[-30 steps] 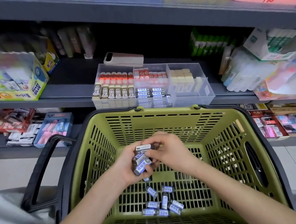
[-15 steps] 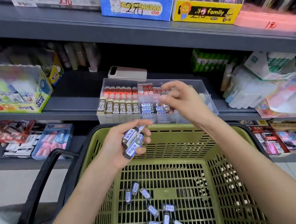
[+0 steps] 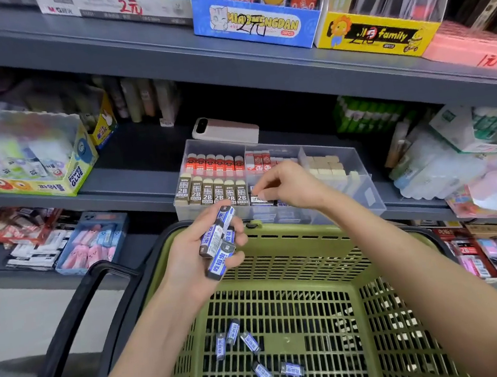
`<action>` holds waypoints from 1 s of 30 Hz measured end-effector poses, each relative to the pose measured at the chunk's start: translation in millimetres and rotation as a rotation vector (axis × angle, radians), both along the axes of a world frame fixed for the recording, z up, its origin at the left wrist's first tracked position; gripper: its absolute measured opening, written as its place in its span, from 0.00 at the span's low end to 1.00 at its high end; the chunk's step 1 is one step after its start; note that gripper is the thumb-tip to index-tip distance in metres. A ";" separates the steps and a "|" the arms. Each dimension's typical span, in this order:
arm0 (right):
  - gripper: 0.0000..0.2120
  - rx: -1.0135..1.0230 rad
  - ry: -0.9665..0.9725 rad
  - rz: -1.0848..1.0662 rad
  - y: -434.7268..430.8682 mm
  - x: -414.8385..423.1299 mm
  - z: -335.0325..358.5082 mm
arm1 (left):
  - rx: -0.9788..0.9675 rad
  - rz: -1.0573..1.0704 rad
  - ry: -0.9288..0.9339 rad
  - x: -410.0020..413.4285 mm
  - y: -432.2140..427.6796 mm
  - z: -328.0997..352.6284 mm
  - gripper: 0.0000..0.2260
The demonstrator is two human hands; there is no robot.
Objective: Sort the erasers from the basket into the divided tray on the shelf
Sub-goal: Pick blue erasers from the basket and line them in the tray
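- Erasers (image 3: pixel 217 240), several in blue-and-white sleeves, sit bunched in the left hand (image 3: pixel 196 256), fingers curled loosely round the stack just above the near rim of the green basket (image 3: pixel 294 254); the topmost pokes out past the fingertips and, by the look of it, could slide off and drop back into the basket or over its edge.
- Right hand (image 3: pixel 290 188) reaches into the divided tray (image 3: pixel 374 202) on the shelf (image 3: pixel 136 181), thumb and forefinger pinched at one eraser (image 3: pixel 260 198) at the front of the middle compartment; whether it is gripped or already released cannot be told.
- Risk there: a careless push could likely tip the neat rows alongside, or land the piece in the wrong section.
- Left compartment holds a back row of red-sleeved erasers (image 3: pixel 212 165) and a front row of brown 2B erasers (image 3: pixel 211 193), all upright.
- Middle compartment carries red-and-white pieces behind, dark-sleeved ones in front.
- Right compartment shows plain cream blocks (image 3: pixel 326 166).
- Basket floor holds about a dozen loose erasers (image 3: pixel 252 356), scattered, so the sorting looks well short of finished.
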State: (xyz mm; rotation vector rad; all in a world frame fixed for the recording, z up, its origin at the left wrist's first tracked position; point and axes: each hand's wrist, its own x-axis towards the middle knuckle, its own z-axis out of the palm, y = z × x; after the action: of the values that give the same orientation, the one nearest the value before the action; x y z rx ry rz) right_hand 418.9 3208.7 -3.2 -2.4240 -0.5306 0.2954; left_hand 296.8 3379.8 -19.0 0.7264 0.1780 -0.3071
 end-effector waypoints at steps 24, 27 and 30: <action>0.10 0.437 -0.057 -0.199 -11.5 -56.9 32.3 | -0.053 0.089 0.094 2.0 -2.1 -1.5 0.12; 0.09 0.226 -0.111 -0.358 -19.8 -33.3 20.1 | -0.070 0.121 0.110 3.0 -0.5 -0.8 0.12; 0.11 0.135 -0.102 -0.349 -13.1 -23.5 4.7 | -0.029 0.114 0.112 5.0 -1.7 -1.7 0.13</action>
State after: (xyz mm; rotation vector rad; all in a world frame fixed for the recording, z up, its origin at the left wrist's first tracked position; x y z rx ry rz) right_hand 395.4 3195.6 1.5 -2.3545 -0.1569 -0.0129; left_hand 301.8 3378.1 -20.6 0.6682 0.3193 -0.2409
